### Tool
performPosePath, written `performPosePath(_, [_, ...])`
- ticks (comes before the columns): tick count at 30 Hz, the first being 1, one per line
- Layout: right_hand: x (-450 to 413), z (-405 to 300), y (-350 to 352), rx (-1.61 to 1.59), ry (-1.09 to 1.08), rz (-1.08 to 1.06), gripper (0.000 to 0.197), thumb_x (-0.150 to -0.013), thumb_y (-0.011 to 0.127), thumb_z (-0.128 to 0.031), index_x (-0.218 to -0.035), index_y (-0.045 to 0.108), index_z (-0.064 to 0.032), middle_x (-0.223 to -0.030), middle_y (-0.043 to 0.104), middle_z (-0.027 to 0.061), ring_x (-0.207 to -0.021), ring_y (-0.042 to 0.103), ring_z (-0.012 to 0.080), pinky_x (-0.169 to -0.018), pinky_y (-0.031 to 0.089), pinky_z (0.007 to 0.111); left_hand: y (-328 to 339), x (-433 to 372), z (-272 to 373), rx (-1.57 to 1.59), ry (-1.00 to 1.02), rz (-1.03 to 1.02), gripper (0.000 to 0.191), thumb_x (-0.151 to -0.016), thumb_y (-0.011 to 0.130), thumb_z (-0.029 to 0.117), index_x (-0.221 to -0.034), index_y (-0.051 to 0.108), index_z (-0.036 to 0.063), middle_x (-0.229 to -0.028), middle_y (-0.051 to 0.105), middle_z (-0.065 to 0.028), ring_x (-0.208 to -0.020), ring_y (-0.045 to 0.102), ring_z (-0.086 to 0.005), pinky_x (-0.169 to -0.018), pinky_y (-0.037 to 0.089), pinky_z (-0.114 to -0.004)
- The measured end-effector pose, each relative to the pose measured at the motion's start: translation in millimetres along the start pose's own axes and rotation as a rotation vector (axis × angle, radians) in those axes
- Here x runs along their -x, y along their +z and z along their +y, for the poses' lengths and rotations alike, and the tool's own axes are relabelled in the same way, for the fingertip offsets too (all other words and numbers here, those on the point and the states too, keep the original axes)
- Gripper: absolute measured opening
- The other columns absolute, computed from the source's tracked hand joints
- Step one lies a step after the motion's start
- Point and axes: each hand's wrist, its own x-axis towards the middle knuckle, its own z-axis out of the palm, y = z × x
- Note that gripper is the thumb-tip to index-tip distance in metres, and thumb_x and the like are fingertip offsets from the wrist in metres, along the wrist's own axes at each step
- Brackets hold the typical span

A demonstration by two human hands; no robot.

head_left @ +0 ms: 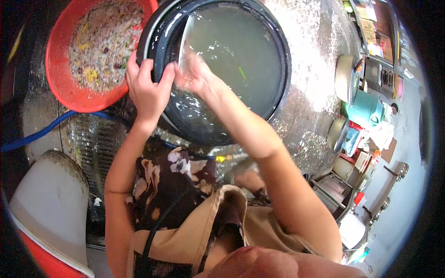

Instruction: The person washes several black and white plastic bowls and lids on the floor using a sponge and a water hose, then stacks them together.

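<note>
A round black tub holds cloudy water, with a green scrap afloat in it. My left hand is on the tub's left rim, fingers over the outside and thumb inside. In the water close by, my right hand is blurred, its fingertips partly hidden. Beside those fingers a thin, pale curved edge shows, perhaps of a dish; the rest of it is hard to make out. Left of the tub stands a red plastic basket with wet, pale food scraps inside.
A blue hose runs past the basket and below the tub. A grey-white plastic object with a dirty end stands at lower left. Over a floor drain grate my left forearm passes. Pots, a turquoise container and shelves line the right side.
</note>
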Motion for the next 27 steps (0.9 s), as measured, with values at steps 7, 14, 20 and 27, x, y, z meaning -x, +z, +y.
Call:
performPosePath(7, [-29.8, -73.1, 10.4, -0.461, -0.252, -0.31, 0.036, -0.087, 0.049, -0.046, -0.082, 0.054, -0.0104, -0.059, 0.051, 0.0027, -0.049, 0.054, 0.0175, -0.043, 0.051, 0.028, -2.2, -1.4, -3.8, 0.076, -0.059, -0.05, 0.027, -0.072, 0.068, 0.018, -0.084, 0.056, -0.0022, -0.117, 0.047, -0.0233, -0.1, 0.049, -0.0369, -0.087, 0.04, -0.041])
performPosePath(14, [-17.6, -128.2, -42.5, -1.111, -0.531, -0.355, 0.017, -0.081, 0.056, -0.028, -0.079, 0.057, -0.0114, -0.067, 0.06, 0.0044, -0.055, 0.06, 0.0164, -0.051, 0.054, 0.023, -1.6, -0.3, -0.9, 0.215, -0.018, -0.097, 0.025, -0.077, 0.066, 0.008, -0.093, 0.053, -0.0063, -0.122, 0.041, -0.0207, -0.097, 0.05, -0.0274, -0.083, 0.045, -0.033])
performPosePath(20, [74.9, -54.6, -60.6, -0.905, -0.349, -0.305, 0.038, -0.085, 0.056, -0.045, -0.079, 0.056, -0.0072, -0.065, 0.057, 0.005, -0.053, 0.055, 0.0125, -0.046, 0.049, 0.022, -5.4, 1.4, -4.9, 0.07, 0.037, -0.046, 0.028, -0.074, 0.069, 0.014, -0.093, 0.057, -0.0023, -0.121, 0.045, -0.0218, -0.1, 0.051, -0.0334, -0.084, 0.044, -0.035])
performPosePath(27, [169.4, -49.0, -70.0, -0.168, -0.551, 0.125, 0.03, -0.086, 0.059, -0.023, -0.109, 0.055, -0.0044, -0.084, 0.063, 0.0088, -0.067, 0.062, 0.0199, -0.057, 0.054, 0.03, -5.0, 2.2, -8.6, -0.009, 0.087, -0.017, 0.032, -0.073, 0.071, 0.019, -0.092, 0.056, -0.0024, -0.121, 0.045, -0.0218, -0.103, 0.05, -0.0348, -0.086, 0.042, -0.038])
